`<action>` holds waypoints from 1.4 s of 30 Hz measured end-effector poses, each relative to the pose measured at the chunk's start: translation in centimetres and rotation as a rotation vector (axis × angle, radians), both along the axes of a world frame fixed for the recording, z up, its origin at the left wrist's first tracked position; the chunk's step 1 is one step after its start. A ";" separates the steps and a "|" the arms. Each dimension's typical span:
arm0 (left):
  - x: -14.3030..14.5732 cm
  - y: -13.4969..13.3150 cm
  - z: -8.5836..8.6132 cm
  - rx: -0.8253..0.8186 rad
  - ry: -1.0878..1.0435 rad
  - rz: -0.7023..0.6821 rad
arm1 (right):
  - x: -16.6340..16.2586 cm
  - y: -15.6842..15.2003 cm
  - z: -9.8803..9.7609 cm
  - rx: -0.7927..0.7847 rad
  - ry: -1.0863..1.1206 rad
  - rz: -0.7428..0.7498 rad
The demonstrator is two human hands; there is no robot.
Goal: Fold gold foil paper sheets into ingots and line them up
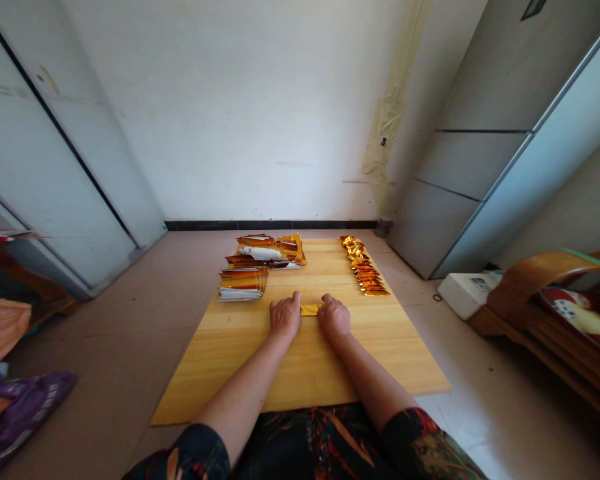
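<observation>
A small gold foil paper [310, 309] lies on the wooden board [300, 360], pinched at both ends. My left hand [285, 315] is closed on its left end and my right hand [334, 315] is closed on its right end, knuckles up. Beyond my left hand sit stacks of gold foil sheets [260, 263]. A row of folded gold pieces [364, 267] runs along the board's far right edge.
The board lies on a tiled floor. A grey cabinet [460, 200] stands at right, a white box [467, 292] and a wooden chair [555, 293] beside it. A door frame stands at left, with purple fabric [20, 413] low left.
</observation>
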State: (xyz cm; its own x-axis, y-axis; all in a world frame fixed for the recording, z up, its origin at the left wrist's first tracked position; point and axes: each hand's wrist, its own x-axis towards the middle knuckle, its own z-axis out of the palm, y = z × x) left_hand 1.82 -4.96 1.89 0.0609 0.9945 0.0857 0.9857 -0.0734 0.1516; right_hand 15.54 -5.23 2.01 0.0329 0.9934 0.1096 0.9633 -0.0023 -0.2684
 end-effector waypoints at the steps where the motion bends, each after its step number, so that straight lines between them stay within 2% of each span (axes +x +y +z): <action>1: 0.0 0.0 0.0 0.000 0.004 -0.006 | 0.0 0.0 0.0 -0.003 0.000 -0.001; 10: 0.2 -0.5 0.3 -0.014 -0.002 -0.020 | 0.3 0.3 -0.7 0.031 -0.099 0.033; 16: 0.0 -0.9 0.2 0.072 0.038 -0.033 | 0.6 0.1 -0.8 0.063 -0.142 0.096; 20: 0.0 -0.8 0.3 0.114 0.059 -0.125 | 0.8 0.1 -0.8 0.067 -0.163 0.126; 27: -0.9 -0.1 0.3 0.034 0.048 -0.339 | 1.1 0.1 -0.5 0.050 -0.173 0.141; 34: -3.2 -1.7 0.1 0.144 0.067 -0.531 | 1.6 0.2 -0.7 0.073 -0.114 0.155; 37: -3.6 -2.6 0.3 0.203 0.080 -0.559 | 1.9 0.2 -0.7 0.086 -0.082 0.166; 42: -3.0 -3.0 0.3 0.225 0.085 -0.515 | 1.5 0.1 -0.7 0.084 0.000 0.129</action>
